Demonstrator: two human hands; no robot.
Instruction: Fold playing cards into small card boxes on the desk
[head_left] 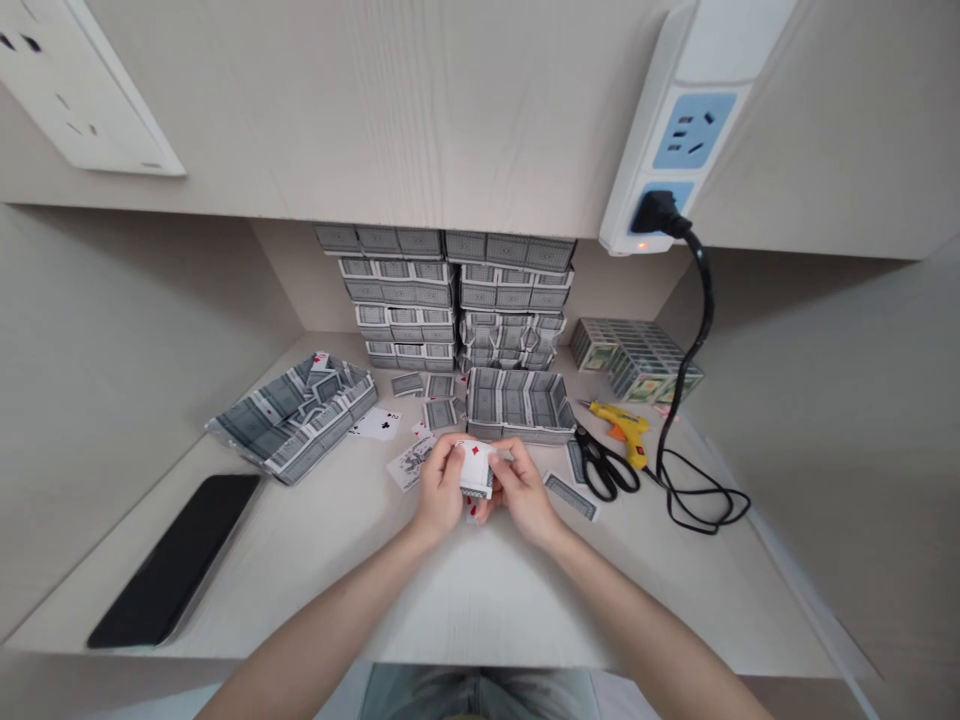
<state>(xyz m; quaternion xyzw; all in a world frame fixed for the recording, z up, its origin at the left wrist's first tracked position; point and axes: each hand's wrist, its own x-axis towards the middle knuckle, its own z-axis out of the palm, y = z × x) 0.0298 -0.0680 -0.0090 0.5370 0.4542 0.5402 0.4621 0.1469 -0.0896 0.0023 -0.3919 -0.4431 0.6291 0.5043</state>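
Between my two hands is a playing card (475, 466) with a red diamond, its near edge folded down to show the patterned back. My left hand (441, 487) pinches its left side, and my right hand (519, 490) grips the right side. Whether it is one card or more I cannot tell. Just beyond my hands sits an open box made of cards (521, 405). Loose cards lie around, among them a joker (411, 463) and a two of clubs (381, 424). Part of a red-marked card shows beneath my hands.
Card-built boxes (405, 285) are stacked at the back. A larger card tray (322, 440) holds cut pieces at left, near a black flat case (176, 560). Right are black scissors (604, 465), a yellow glue gun (622, 425), its cord (705, 300) and packed decks (637, 360).
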